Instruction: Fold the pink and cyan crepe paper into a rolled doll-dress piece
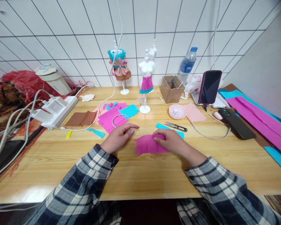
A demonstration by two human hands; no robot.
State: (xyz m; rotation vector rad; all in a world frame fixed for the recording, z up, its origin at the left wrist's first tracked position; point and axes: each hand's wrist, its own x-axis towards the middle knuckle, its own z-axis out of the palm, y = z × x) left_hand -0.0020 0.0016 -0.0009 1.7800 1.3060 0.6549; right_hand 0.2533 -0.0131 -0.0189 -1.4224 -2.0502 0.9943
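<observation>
A small strip of magenta crepe paper (146, 145) lies low over the table in front of me. My right hand (170, 140) pinches its right part, with the thumb on top and the other fingers partly hidden. To the left, apart from the strip, my left hand (119, 137) is empty, its index finger stretched out. A thin white ring (113, 121) lies just beyond that hand on magenta sheets (105, 120). Thread snips (176, 126) rest partly on a blue strip (181, 134) behind my right hand.
Farther back stand a mini mannequin in a magenta skirt (146, 84) and a dressed one (119, 67). A cardboard box (172, 90), pink bowl (178, 111), phones (210, 87) and coloured sheets (259, 115) lie rightward. A power strip (58, 115) and cables are left.
</observation>
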